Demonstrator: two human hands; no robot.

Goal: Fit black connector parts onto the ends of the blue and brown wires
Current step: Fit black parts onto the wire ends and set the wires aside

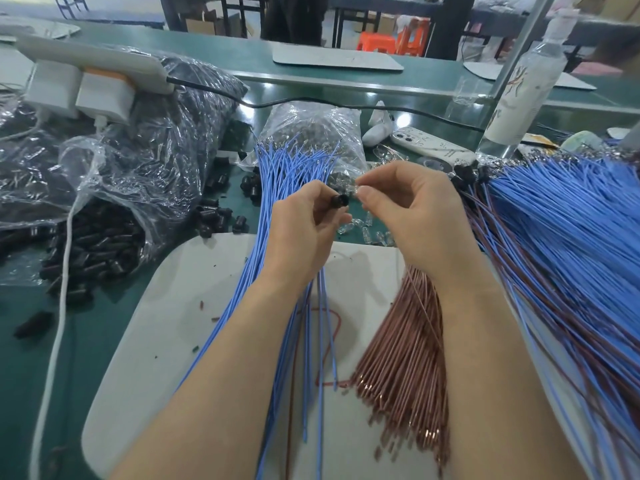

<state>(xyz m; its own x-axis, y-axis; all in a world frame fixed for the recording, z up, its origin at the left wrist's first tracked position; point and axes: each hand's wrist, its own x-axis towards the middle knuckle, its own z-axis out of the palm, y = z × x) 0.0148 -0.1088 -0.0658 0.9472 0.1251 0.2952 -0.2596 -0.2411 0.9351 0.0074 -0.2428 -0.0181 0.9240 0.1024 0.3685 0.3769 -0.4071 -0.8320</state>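
Hands, two, bare, raised close together over the work. Left hand [304, 223]: fingers curled, small black cylindrical connector part [339, 201] pinched at the fingertips. Right hand [415, 216]: thumb and forefinger closed on a tiny pale piece [356, 189] just beside the connector; too small to identify. Thin brown wire [424, 313] trailing down from under the right palm; a few blue strands likewise below the left wrist.

Underneath: white round-cornered mat [166, 306], red line marks at its middle. On the mat, left: long fanned bundle of blue insulated wires [273, 174], metal tips at the far ends. On the mat, right: bundle of coppery brown wires [405, 358], partly under the right forearm.

Just past the mat's far edge: scattered small clear bulbs [375, 233]; loose black connector parts [214, 216]. Further left: torn clear plastic bag spilling black parts [100, 247]; white cord [59, 323] running past it. Behind the blue bundle: crumpled clear bag [311, 126].

Far right: large heap of blue and brown wires [571, 237], black parts at the far ends. Beyond: white-cased phone [429, 147], white plastic bottle [519, 98], green bench top [41, 375].
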